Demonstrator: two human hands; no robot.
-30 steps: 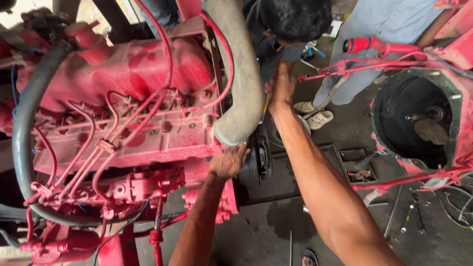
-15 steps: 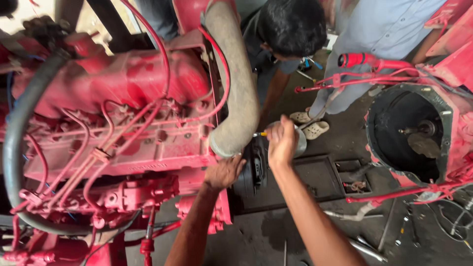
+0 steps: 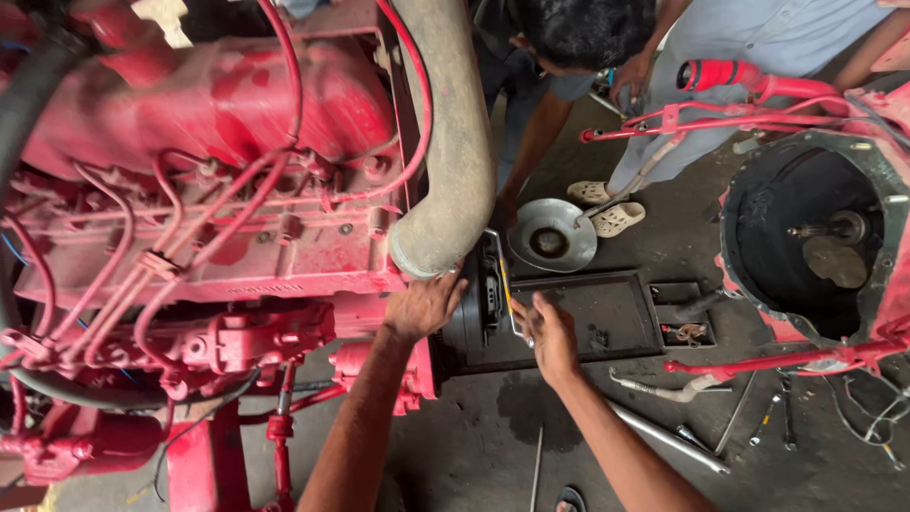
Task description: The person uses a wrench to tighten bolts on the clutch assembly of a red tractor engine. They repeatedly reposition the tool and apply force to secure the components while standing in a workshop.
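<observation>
Right grip: right hand (image 3: 552,334) closed around a slim metal tool with a yellow band (image 3: 502,282), its tip angled toward 11 o'clock into the dark round housing (image 3: 479,305) on the engine's end face.
Left grip: left hand (image 3: 423,305) spread flat, fingers loose, holding nothing; it presses the housing's rim at 9 o'clock of the tool, apparently to steady it.
Engine: red engine block (image 3: 218,190) fills the left half; a grey curved pipe (image 3: 445,171) ends just above the left hand.
Floor: a black tray (image 3: 607,318) lies at 3 o'clock of the right hand, a metal dish (image 3: 552,235) at 12 o'clock.
Bystander: another person's sandalled feet (image 3: 607,207) stand beside the dish.
Far right: red bell housing (image 3: 815,246), well apart.
</observation>
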